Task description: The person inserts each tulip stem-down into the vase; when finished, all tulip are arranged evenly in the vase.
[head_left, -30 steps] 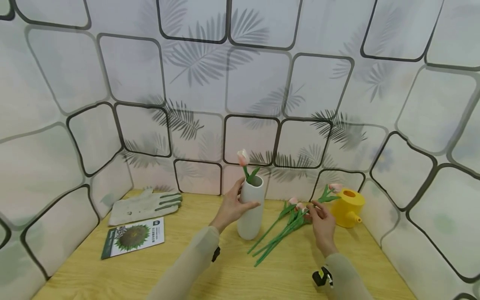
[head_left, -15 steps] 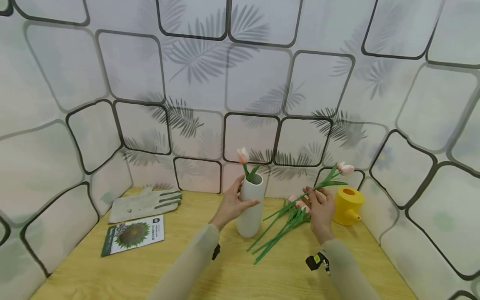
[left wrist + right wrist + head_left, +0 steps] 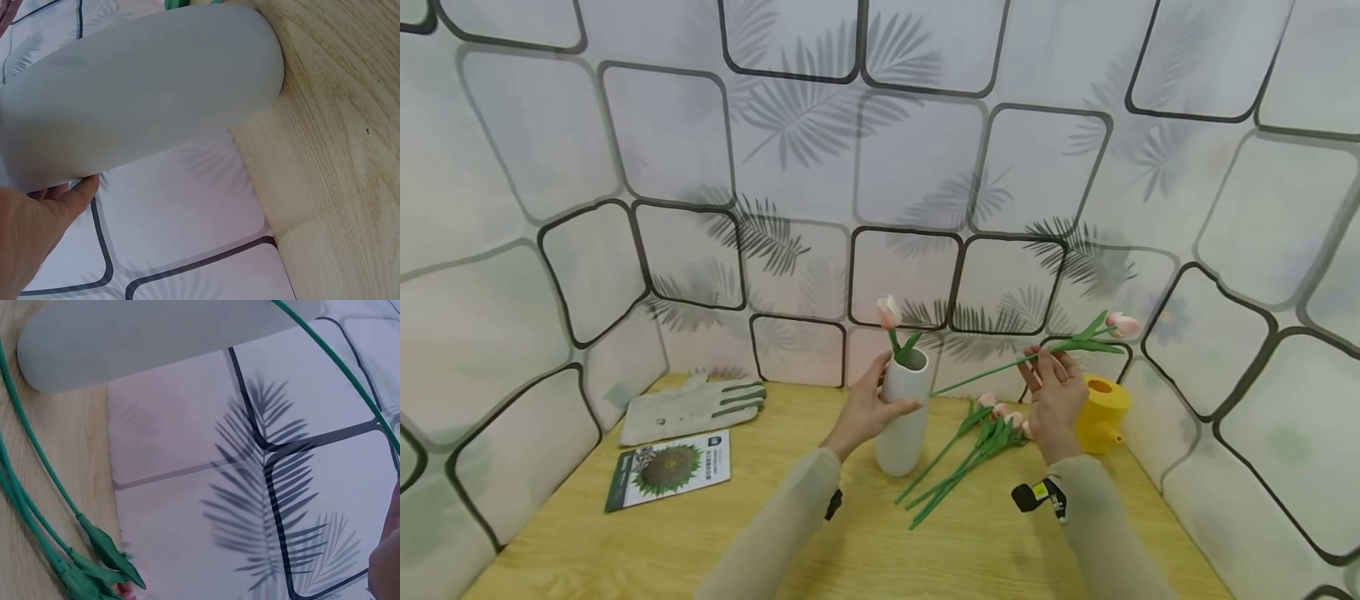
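Note:
A white vase [image 3: 901,425] stands upright on the wooden table, with one pink tulip [image 3: 889,313] in its mouth. My left hand [image 3: 871,414] grips the vase around its upper body; in the left wrist view the fingers [image 3: 81,194] touch its side. My right hand [image 3: 1054,398] pinches another tulip by its green stem [image 3: 985,374], above the table. That tulip's pink bloom [image 3: 1122,324] points right, and its stem end reaches toward the vase. Several more tulips [image 3: 988,442] lie on the table between the vase and my right hand, their stems [image 3: 37,450] toward me.
A yellow watering can [image 3: 1101,415] stands at the right, just beyond my right hand. At the left lie a pair of pale gloves [image 3: 692,408] and a seed packet [image 3: 670,471] with a plant picture. A patterned backdrop [image 3: 805,275] encloses the table's back and sides.
My right hand has lifted a tulip off the pile and raised it, its bloom swinging right and its stem tilting flatter. The left hand stays on the vase.

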The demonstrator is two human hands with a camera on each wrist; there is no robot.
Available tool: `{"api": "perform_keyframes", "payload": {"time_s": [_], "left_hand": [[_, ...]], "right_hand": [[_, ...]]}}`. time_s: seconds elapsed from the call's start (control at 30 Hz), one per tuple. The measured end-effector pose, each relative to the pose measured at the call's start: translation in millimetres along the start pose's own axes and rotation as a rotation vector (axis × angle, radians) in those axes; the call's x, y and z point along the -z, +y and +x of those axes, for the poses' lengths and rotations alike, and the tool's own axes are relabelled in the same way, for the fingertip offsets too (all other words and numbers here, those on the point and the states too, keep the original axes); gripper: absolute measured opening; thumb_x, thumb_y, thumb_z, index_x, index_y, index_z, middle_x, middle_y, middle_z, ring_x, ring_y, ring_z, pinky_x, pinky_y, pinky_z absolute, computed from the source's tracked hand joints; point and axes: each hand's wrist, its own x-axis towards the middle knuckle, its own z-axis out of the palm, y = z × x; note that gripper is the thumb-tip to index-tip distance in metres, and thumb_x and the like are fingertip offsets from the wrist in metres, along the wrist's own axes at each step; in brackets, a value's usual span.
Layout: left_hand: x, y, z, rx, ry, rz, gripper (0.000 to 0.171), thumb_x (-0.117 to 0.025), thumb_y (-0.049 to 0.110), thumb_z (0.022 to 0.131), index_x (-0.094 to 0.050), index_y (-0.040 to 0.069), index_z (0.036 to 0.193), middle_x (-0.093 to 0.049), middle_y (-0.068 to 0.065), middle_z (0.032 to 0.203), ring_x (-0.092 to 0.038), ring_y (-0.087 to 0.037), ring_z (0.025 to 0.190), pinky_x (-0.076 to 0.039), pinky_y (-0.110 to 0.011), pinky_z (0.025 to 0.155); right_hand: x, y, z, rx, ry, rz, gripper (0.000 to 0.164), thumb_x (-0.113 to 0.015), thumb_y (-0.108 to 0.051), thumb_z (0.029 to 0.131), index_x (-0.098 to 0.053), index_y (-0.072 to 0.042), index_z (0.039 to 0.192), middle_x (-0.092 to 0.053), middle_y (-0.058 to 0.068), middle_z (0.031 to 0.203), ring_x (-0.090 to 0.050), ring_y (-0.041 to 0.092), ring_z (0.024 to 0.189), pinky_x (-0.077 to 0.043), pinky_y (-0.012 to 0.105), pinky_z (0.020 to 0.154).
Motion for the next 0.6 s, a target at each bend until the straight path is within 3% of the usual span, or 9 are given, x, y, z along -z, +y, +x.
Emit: {"api": "perform_keyframes", "payload": {"time_s": [0.37,0.6], "left_hand": [[-2.0,-0.8,0.7,0.023,-0.001,-0.005,0.092,-0.081,0.033,0.081,-0.029,0.013,0.154,-0.050,-0.016,0.144,-0.054,-0.034,0.126,-0.051,-0.052,0.097],[-2.1,-1.8,3.2,0.011,-0.001,0.006,0.092,-0.081,0.035,0.081,-0.029,0.013,0.154,-0.051,-0.016,0.143,-0.054,-0.035,0.125,-0.051,-0.053,0.096]], "right_hand": [[-20,-16,3,-0.017,-0.027,0.078,0.029,-0.071,-0.011,0.087,-0.057,-0.001,0.111,-0.071,0.012,0.098,-0.071,0.022,0.090,-0.056,0.038,0.084],[-32,-22,7,-0.005,-0.029,0.045,0.030,-0.070,-0.012,0.088,-0.054,-0.001,0.111,-0.070,0.012,0.096,-0.071,0.023,0.090,-0.059,0.036,0.080]]}}
